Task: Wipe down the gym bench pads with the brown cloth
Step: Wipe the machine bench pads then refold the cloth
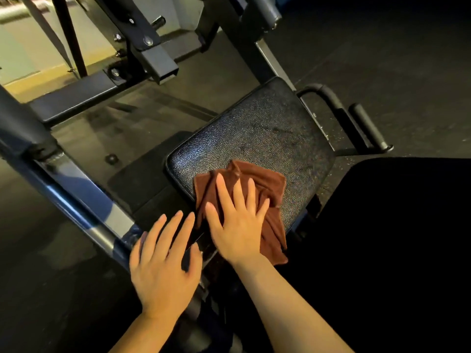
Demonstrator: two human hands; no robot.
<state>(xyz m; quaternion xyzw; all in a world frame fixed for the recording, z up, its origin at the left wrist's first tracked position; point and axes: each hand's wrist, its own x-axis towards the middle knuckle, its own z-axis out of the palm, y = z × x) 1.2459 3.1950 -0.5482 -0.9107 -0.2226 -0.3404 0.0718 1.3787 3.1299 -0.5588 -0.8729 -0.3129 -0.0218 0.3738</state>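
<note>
At lower centre, the right hand (235,222) pressed flat, fingers spread, on the crumpled brown cloth (267,192) atop the black textured leather bench pad (254,133); the left hand (163,263) hovered spread beside it.

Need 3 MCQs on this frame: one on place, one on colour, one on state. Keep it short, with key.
1. Where does the cloth lie?
A. on the near end of the seat pad
B. draped over the black handle
C. on the floor

2. What colour is the cloth?
A. white
B. brown
C. green

3. What is the right hand doing?
A. gripping the handle
B. curled into an empty fist
C. pressing flat on the cloth, fingers spread

Answers:
1 A: the cloth sits on the pad's near end, one part hanging over the edge toward the person.
2 B: it shows reddish brown against the dark blue-black pad.
3 C: its straight, spread fingers lie on top of the cloth; the left hand is open beside it, off the cloth.
</note>
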